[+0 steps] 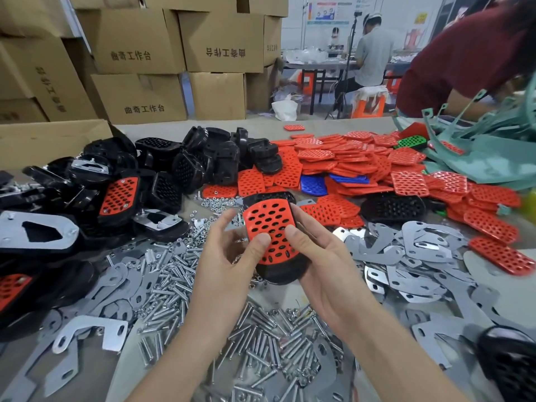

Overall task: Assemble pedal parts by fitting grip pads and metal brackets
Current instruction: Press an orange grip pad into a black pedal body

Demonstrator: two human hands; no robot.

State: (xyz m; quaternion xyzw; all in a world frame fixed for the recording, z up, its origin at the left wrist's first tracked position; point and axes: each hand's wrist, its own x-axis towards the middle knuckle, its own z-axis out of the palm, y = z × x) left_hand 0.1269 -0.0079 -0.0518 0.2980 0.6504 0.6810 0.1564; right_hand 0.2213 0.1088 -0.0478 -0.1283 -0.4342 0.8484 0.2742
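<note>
Above the table's middle I hold a black pedal body (280, 271) with a red perforated grip pad (268, 220) lying on its face. My right hand (316, 256) cups the pedal from the right and below, its thumb pressing the pad. My left hand (229, 253) supports the left side, thumb on the pad's lower part, index finger raised free. More red grip pads (362, 161) are heaped behind, and grey metal brackets (412, 250) lie to the right.
Black pedal bodies (185, 158), some fitted with pads, pile up at the left. Loose bolts and nuts (261, 338) cover the table below my hands. Cardboard boxes (139, 39) stand behind. A person in a dark red sleeve (452, 62) works at the right.
</note>
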